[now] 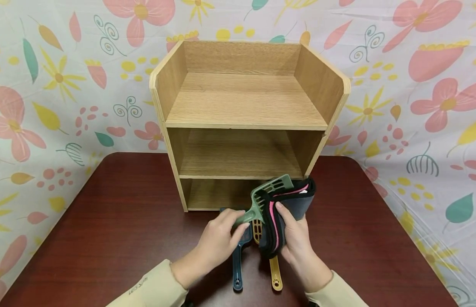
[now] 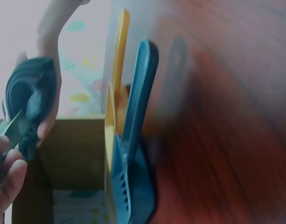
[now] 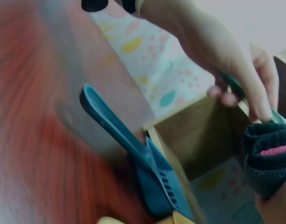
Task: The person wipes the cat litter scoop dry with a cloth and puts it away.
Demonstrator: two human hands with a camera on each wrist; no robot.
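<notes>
In the head view my left hand (image 1: 216,241) pinches the handle of a green slotted litter scoop (image 1: 258,204), held above the table. My right hand (image 1: 301,245) grips a folded dark grey cloth (image 1: 299,207) with black edging and a pink stripe. The scoop's slotted head lies against the cloth; whether the cloth wipes or just touches it I cannot tell. Below the hands, a blue litter scoop (image 1: 238,266) and a yellow litter scoop (image 1: 275,273) lie on the table, their heads partly hidden. The left wrist view shows the blue scoop (image 2: 140,93) nearer than the yellow one (image 2: 119,56).
A wooden shelf unit (image 1: 241,100) with three levels stands at the back of the dark red table (image 1: 107,238), just beyond the hands. Behind it hangs a flowered cloth backdrop (image 1: 61,106). The scoop heads point toward the shelf's bottom level.
</notes>
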